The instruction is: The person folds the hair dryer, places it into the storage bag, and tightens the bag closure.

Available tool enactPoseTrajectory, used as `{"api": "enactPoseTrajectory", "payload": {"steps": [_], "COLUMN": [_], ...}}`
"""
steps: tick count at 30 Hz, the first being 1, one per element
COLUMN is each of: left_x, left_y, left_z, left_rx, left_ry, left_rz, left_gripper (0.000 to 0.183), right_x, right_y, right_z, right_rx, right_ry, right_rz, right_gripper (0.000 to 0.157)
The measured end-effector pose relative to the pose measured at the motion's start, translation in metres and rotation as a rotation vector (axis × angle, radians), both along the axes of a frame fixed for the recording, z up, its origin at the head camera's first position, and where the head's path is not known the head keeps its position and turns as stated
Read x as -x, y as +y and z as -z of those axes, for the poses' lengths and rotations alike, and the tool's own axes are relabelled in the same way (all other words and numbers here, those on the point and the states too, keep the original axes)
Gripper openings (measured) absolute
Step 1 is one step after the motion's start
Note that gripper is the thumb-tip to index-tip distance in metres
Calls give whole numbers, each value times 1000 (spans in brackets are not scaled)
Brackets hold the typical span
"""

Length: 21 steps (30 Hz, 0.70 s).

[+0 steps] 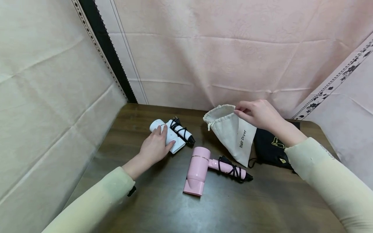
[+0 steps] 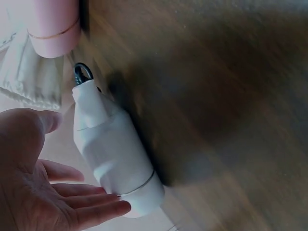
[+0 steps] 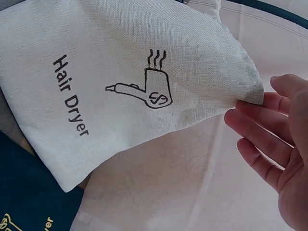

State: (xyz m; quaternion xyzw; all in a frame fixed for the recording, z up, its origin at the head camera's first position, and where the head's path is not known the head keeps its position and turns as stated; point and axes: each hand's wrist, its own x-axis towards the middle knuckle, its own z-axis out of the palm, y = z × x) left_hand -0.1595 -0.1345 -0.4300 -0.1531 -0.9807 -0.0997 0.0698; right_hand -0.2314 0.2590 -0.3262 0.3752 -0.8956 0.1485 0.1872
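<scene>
My left hand [image 1: 154, 145] lies over a white hair dryer [image 2: 118, 154], its fingers extended and the fingertips touching the barrel. Black cord is wound around that dryer's handle. With thumb and fingers, my right hand [image 1: 259, 116] pinches the rim of a cream drawstring bag [image 1: 233, 137] and holds it tilted up, mouth gaping. "Hair Dryer" and a line drawing of a dryer are printed on the bag, as the right wrist view shows. A pink hair dryer [image 1: 198, 166] with a cord-wrapped handle lies on the table between the hands, nearer to me.
A black drawstring pouch [image 1: 266, 150] with a yellow print lies right of the cream bag, partly under my right forearm. Everything is on a brown wooden table [image 1: 151, 207]. Pale cloth curtains [image 1: 247, 58] rise behind the table and at its sides.
</scene>
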Motion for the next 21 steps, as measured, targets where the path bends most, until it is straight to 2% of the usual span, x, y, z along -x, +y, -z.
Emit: {"api": "enactPoseTrajectory", "payload": {"steps": [10, 21], "left_x": [6, 7], "left_y": [-5, -9], "left_z": [7, 9], "left_rx": [8, 15], "left_ry": [30, 50], "left_rz": [8, 21], "left_gripper": [73, 70], "right_x": [-2, -2], "right_y": [2, 1], "right_z": [6, 10], "right_rx": [7, 1], "right_ry": [-16, -34], "right_rz": [11, 11], "right_gripper": [4, 5]}}
